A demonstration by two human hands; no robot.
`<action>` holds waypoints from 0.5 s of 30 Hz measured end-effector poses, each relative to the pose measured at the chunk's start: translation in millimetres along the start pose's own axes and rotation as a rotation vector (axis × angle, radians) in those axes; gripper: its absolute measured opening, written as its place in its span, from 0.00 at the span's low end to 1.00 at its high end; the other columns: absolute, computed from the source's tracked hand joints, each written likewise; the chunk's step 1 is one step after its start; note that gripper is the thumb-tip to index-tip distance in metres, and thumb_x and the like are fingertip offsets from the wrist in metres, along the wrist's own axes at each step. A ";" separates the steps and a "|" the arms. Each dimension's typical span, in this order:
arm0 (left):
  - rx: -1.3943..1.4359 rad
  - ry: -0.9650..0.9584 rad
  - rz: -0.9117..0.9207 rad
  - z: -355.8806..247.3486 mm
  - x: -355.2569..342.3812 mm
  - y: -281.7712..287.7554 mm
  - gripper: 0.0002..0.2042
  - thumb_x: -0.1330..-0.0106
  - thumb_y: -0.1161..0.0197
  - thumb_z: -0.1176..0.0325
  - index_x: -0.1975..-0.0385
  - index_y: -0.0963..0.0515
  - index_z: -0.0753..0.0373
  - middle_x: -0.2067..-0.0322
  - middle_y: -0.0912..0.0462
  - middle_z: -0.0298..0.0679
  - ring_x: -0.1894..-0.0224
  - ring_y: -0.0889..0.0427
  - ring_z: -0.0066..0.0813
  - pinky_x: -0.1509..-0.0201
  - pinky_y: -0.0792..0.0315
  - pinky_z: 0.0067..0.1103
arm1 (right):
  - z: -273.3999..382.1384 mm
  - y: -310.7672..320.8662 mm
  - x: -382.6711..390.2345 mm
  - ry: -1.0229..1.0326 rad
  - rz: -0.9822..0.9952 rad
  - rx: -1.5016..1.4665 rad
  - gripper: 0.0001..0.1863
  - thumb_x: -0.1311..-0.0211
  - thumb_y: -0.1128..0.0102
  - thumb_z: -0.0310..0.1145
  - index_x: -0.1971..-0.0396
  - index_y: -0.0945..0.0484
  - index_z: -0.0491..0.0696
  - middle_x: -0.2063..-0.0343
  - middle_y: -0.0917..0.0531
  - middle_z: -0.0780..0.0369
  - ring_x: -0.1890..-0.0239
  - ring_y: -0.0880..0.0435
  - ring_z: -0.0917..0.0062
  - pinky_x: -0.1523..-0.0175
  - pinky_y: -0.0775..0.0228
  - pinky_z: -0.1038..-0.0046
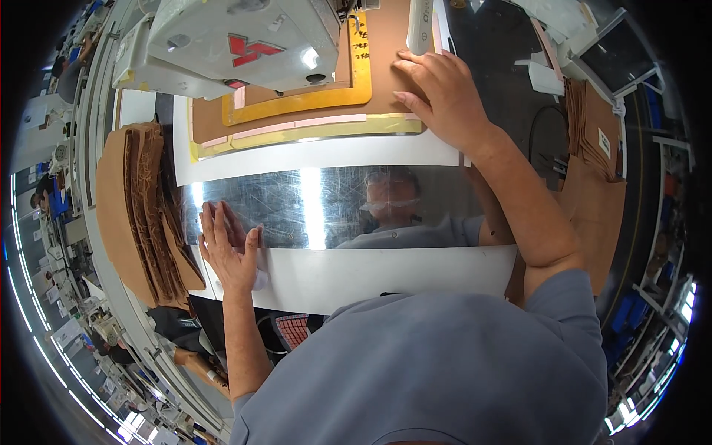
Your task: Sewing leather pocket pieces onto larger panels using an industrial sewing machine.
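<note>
My left hand [228, 248] rests with fingers spread on the left end of a shiny, scratched metal strip [282, 208], which lies over white sheeting [378, 274] and reflects my head and shirt. My right hand [441, 96] is on a brown board [393, 78], fingertips just below a white rod-shaped part [418, 26] hanging from the top edge, thumb apart. The board sits in a template with a yellow frame [311, 104] and pink strips along its lower side, partly under a white machine head [237, 48] with a red mark.
Brown cut pieces are stacked at the left [141, 215] and right [589, 130]. A dark screen [612, 59] and a black cable are at the upper right, a rail [104, 81] runs down the left, and other workstations with people show toward the left rim.
</note>
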State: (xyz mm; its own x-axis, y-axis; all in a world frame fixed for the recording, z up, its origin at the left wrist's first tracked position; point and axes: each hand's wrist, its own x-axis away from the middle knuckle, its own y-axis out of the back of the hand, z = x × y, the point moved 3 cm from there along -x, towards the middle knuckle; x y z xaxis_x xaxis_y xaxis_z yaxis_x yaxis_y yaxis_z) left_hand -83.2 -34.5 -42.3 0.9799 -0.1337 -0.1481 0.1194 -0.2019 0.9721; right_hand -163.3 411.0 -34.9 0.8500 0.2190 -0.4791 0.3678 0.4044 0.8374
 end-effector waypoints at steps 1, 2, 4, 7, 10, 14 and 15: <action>0.003 -0.003 -0.001 -0.3 1.8 4.1 0.41 0.32 0.49 0.30 0.28 0.33 0.54 0.25 0.37 0.43 0.23 0.39 0.43 0.22 0.59 0.53 | -5.0 2.9 3.1 -0.040 -0.008 0.025 0.20 0.34 0.33 0.42 0.46 0.21 0.50 0.42 0.20 0.65 0.39 0.23 0.70 0.29 0.40 0.57; 0.041 0.010 0.067 0.2 3.9 10.9 0.41 0.32 0.51 0.29 0.27 0.33 0.53 0.24 0.38 0.43 0.23 0.40 0.43 0.22 0.59 0.53 | -8.3 7.6 3.8 -0.038 -0.027 0.034 0.21 0.33 0.34 0.44 0.45 0.21 0.50 0.42 0.20 0.64 0.39 0.23 0.69 0.29 0.40 0.57; 0.051 0.014 0.179 -9.5 -0.2 28.4 0.44 0.35 0.52 0.25 0.27 0.33 0.52 0.24 0.38 0.41 0.23 0.39 0.43 0.22 0.61 0.54 | -26.0 9.9 12.2 -0.067 -0.037 0.079 0.22 0.32 0.35 0.45 0.44 0.21 0.48 0.42 0.20 0.63 0.38 0.24 0.68 0.30 0.39 0.57; -0.102 -0.065 0.226 -22.7 6.6 47.5 0.48 0.40 0.51 0.21 0.28 0.32 0.52 0.25 0.37 0.41 0.23 0.40 0.44 0.22 0.60 0.54 | -47.2 14.1 19.0 -0.140 -0.046 0.161 0.25 0.31 0.37 0.48 0.42 0.22 0.46 0.41 0.20 0.60 0.38 0.24 0.66 0.31 0.39 0.57; -0.121 -0.058 0.234 -22.6 39.7 43.4 0.52 0.45 0.44 0.20 0.26 0.37 0.53 0.23 0.44 0.45 0.22 0.43 0.48 0.23 0.58 0.57 | -69.3 20.3 25.5 -0.246 -0.045 0.252 0.29 0.30 0.38 0.51 0.40 0.23 0.43 0.41 0.21 0.57 0.36 0.25 0.64 0.31 0.39 0.56; 0.056 0.035 0.007 -1.5 94.8 20.8 0.40 0.40 0.26 0.52 0.31 0.36 0.63 0.26 0.42 0.54 0.26 0.39 0.58 0.26 0.42 0.49 | -99.8 29.4 36.9 -0.374 -0.043 0.428 0.35 0.30 0.41 0.57 0.38 0.24 0.41 0.38 0.23 0.54 0.32 0.29 0.62 0.31 0.39 0.54; 0.062 0.022 0.008 8.4 104.1 15.1 0.40 0.40 0.26 0.52 0.31 0.36 0.63 0.26 0.42 0.54 0.26 0.39 0.58 0.26 0.42 0.49 | -105.7 32.4 39.4 -0.384 -0.045 0.438 0.35 0.30 0.41 0.57 0.38 0.24 0.41 0.38 0.23 0.54 0.32 0.29 0.62 0.31 0.39 0.54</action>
State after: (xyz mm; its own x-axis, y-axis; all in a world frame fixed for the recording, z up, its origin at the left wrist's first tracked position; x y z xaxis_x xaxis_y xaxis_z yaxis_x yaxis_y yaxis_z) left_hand 19.2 -59.6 -44.5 0.9841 -0.1142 -0.1359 0.1023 -0.2605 0.9600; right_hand -157.8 526.6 -54.5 0.8756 -0.1602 -0.4557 0.4591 -0.0173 0.8882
